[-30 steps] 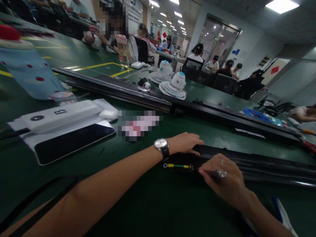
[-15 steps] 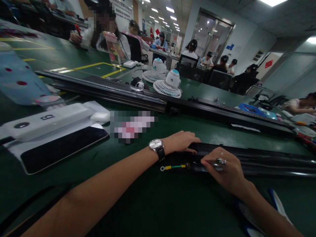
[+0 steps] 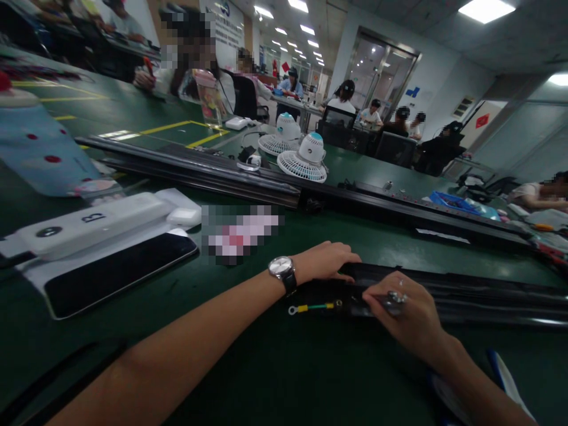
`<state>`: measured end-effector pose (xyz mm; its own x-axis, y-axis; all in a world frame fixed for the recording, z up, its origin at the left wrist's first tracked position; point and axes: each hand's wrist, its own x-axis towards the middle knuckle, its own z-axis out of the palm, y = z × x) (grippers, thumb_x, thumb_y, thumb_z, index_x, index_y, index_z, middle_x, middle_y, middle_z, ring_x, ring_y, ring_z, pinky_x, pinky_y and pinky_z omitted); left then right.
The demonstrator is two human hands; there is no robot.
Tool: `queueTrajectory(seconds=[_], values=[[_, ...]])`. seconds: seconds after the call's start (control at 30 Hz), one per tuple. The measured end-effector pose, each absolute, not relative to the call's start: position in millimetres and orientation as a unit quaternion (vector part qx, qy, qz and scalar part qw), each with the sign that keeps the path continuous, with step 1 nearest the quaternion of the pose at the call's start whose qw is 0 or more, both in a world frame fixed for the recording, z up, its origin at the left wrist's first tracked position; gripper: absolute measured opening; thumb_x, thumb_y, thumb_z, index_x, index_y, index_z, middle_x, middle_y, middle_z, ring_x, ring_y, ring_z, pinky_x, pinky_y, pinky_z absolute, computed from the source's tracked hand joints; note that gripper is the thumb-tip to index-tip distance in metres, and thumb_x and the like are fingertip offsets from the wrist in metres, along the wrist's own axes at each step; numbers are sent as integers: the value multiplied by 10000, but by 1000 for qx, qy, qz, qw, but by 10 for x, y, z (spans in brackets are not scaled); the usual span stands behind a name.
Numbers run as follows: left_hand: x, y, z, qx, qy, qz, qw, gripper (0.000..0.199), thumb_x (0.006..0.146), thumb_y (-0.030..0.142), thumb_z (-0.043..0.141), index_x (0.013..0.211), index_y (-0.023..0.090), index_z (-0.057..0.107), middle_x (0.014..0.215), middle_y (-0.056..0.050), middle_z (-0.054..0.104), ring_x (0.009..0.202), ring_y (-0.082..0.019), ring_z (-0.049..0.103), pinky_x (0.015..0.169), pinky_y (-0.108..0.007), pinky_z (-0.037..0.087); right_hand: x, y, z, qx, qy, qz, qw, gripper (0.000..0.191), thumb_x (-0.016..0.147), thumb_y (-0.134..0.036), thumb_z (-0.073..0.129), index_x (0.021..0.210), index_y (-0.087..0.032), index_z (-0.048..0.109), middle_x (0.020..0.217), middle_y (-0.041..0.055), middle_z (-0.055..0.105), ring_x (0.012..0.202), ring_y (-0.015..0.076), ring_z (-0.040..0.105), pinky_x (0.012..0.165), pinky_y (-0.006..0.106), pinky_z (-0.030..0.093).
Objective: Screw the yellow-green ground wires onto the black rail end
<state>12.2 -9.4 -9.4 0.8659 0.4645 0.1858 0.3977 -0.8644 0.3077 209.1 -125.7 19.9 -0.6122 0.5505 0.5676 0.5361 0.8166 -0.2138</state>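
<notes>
The black channel strip [image 3: 488, 290] lies before you, running from your left hand [image 3: 326, 260] toward three o'clock. At its left end, a green wire with yellow-sleeved ring terminals [image 3: 317, 307] points one ring to nine o'clock. Your left hand lies over that end; I cannot tell whether it grips. Your right hand [image 3: 402, 305] pinches a slim object, too dark to identify. Light left-hand pressure could let the strip slide; a right-hand slip could knock the wire askew.

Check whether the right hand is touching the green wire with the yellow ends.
Apart. The head view shows a gap between the right hand and the nearer ring terminal of the green wire.
</notes>
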Motion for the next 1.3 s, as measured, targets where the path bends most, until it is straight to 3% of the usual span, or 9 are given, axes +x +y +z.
queueTrajectory(seconds=[0.13,0.27,0.43,0.57,0.73,0.93,1.3], values=[[113,-95,-97,958,224,133,123,347,905,429,639,1191,237,594,1047,-51,641,1015,-211,592,777,-287,418,2084,-1246,181,-270,-916,37,296,114,896,-109,638,959,-203,623,849,11,723,735,149,650,731,327,480],[107,-94,-93,958,227,123,123,364,895,432,651,1196,239,584,1074,-58,633,1003,-209,592,774,-283,419,2114,-1203,166,-327,-884,5,333,76,915,-132,621,927,-206,632,793,12,710,693,150,630,690,319,467],[107,-89,-101,957,227,130,123,377,897,446,644,1203,235,582,1076,-59,630,1007,-210,590,785,-287,420,2139,-1186,174,-271,-920,38,281,68,920,-149,615,936,-208,644,829,6,721,721,142,650,728,314,484],[99,-78,-107,958,217,133,135,361,910,447,624,1203,239,583,1069,-54,632,1008,-207,593,795,-288,424,2113,-1199,176,-317,-884,-18,344,78,911,-126,607,901,-197,636,771,14,703,671,151,632,673,317,476],[88,-71,-100,958,215,131,136,369,897,431,647,1197,224,585,1089,-65,632,1035,-217,591,823,-293,427,1962,-1289,206,-245,-931,39,269,85,926,-139,602,960,-202,647,866,9,734,755,143,660,743,318,496],[82,-76,-99,956,223,124,144,387,905,450,627,1216,224,581,1066,-65,627,989,-211,593,815,-298,429,2380,-1009,49,-451,-807,-88,371,148,928,-270,600,839,-182,678,750,47,720,661,194,671,637,330,506],[57,-73,-107,953,226,133,149,378,892,450,645,1194,227,600,1043,-63,627,951,-209,600,798,-303,434,2384,-963,36,-427,-820,-56,378,162,929,-288,603,823,-198,686,772,35,731,672,185,678,637,307,520]])
